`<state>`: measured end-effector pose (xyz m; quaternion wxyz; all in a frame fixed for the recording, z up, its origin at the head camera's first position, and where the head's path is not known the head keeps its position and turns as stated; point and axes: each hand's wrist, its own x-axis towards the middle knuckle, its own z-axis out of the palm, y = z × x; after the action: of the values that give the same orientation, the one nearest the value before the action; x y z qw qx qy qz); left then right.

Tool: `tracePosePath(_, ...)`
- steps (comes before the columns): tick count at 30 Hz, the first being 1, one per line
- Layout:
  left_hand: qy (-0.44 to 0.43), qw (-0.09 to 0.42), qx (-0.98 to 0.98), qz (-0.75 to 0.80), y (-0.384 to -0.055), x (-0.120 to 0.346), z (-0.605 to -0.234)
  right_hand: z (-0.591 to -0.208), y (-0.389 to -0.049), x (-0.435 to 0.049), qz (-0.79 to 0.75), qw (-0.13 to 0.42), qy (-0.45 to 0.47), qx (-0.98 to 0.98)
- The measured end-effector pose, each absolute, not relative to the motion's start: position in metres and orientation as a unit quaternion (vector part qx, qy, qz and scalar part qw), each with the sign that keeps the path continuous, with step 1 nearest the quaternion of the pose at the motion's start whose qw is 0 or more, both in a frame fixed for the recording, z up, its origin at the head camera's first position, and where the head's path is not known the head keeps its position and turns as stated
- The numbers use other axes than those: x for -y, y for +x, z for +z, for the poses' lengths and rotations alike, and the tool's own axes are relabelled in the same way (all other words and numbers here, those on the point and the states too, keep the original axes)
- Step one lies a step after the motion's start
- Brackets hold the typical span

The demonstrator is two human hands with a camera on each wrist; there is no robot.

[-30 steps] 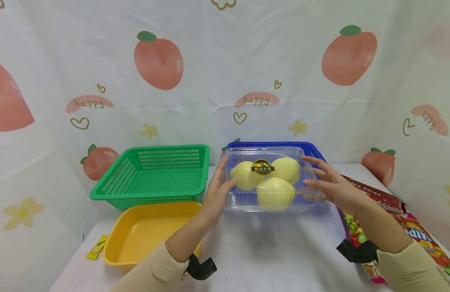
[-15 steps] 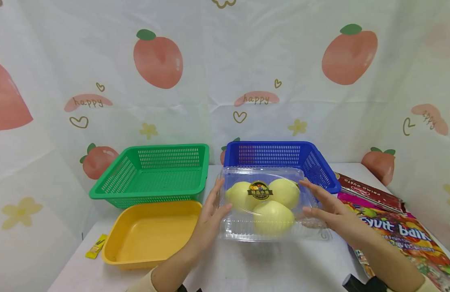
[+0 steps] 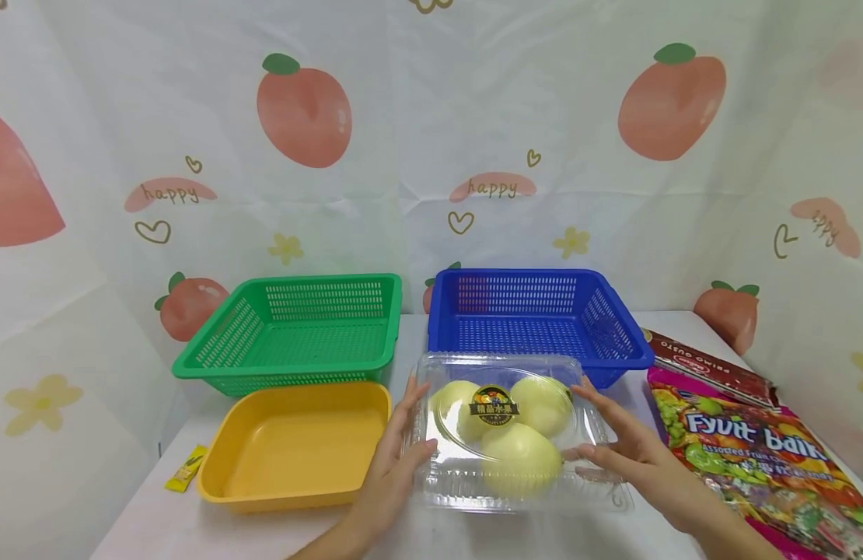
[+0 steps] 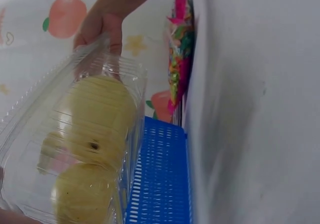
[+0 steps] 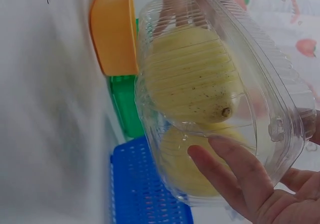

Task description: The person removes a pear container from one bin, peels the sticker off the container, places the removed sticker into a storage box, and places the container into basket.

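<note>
A clear plastic fruit box (image 3: pixel 459 494), lid closed and bearing a black-and-gold label (image 3: pixel 494 406), holds three pale yellow fruits (image 3: pixel 521 455) that look like pears. My left hand (image 3: pixel 392 459) grips its left side and my right hand (image 3: pixel 644 459) its right side, thumbs toward the top. In the right wrist view, fingers (image 5: pixel 240 169) of the right hand spread along the box wall beside a fruit (image 5: pixel 192 76). Both wrist views show the box raised off the white table. The left hand is mostly hidden in its own wrist view.
Behind the box stands a blue basket (image 3: pixel 616 362). A green basket (image 3: pixel 291 375) and a yellow basin (image 3: pixel 291 502) are at left, with a small yellow packet (image 3: pixel 186 468) beside the basin. Right of the box lie a candy bag (image 3: pixel 760 459) and a dark red packet (image 3: pixel 711 367).
Both hands have brought the fruit box down and nearer the body, away from the blue basket, which now shows almost whole. The candy bag at right is less covered by the right arm.
</note>
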<state>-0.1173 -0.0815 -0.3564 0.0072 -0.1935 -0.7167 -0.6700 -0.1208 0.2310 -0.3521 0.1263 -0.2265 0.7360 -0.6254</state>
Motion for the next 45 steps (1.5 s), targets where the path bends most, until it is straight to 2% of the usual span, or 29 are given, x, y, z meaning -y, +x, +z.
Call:
tracePosePath(8,-0.202,-0.004,0.707,-0.678,-0.109,0.082,-0.368,-0.371,-0.117,-0.232,-0.650,0.148,-0.249,-0.702)
tracePosePath(20,-0.193,-0.022,0.707,-0.681,-0.105,0.084,-0.388,-0.387,-0.111,-0.231,-0.645,0.165,-0.204,-0.717)
tracePosePath(30,-0.175,-0.057,0.705,-0.685,-0.107,0.084,-0.405,-0.401,-0.114,-0.231,-0.653,0.163,-0.228,-0.703)
tracePosePath(40,-0.174,-0.061,0.699,-0.691,-0.114,0.086,-0.417,-0.408,-0.116,-0.227,-0.648,0.165,-0.195,-0.718)
tracePosePath(45,-0.182,-0.052,0.698,-0.691,-0.117,0.086,-0.424,-0.410,-0.116,-0.227,-0.644,0.144,-0.217,-0.720)
